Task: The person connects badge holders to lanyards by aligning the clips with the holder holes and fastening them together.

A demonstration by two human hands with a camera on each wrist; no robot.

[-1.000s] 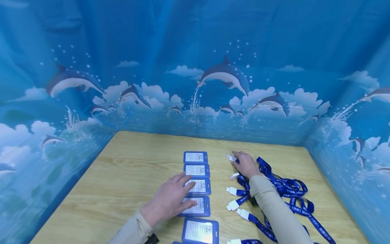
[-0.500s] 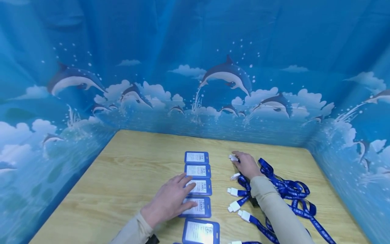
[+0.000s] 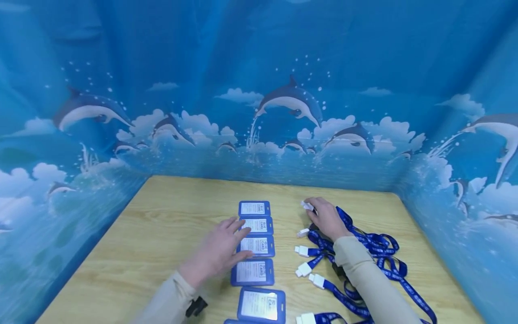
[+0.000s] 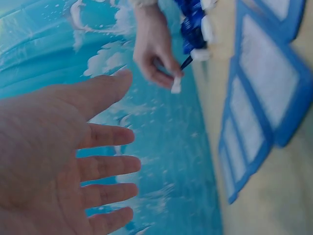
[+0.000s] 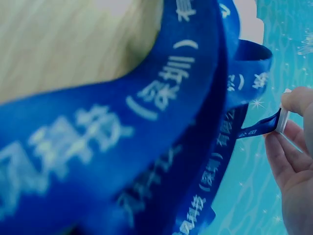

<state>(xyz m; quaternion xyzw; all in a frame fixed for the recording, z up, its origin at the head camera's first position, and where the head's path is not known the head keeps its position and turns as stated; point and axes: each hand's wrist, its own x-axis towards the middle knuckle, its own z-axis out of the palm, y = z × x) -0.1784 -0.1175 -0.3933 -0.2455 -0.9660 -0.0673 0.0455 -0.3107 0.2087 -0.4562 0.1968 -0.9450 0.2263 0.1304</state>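
Note:
My right hand point(image 3: 327, 219) pinches the white plastic end clip point(image 3: 307, 205) of a blue lanyard between thumb and fingers, at the far end of a row of such clips. In the right wrist view the clip point(image 5: 282, 120) sits at the fingertips, with its blue strap point(image 5: 261, 128) trailing from it. My left hand point(image 3: 214, 254) is held with fingers spread over the left side of a column of blue badge holders point(image 3: 255, 246). The left wrist view shows its palm and fingers point(image 4: 110, 165) straight, holding nothing.
Several more lanyards point(image 3: 374, 243) lie tangled on the right of the wooden table point(image 3: 182, 202), their white clips point(image 3: 303, 270) pointing left. Printed white cards show in the badge holders. A blue dolphin-patterned curtain point(image 3: 243, 148) stands behind and along both sides.
My left hand has shifted slightly toward the back, uncovering more of the fourth badge holder. The right hand keeps its pinch on the clip and has moved a little. The head view has turned slightly.

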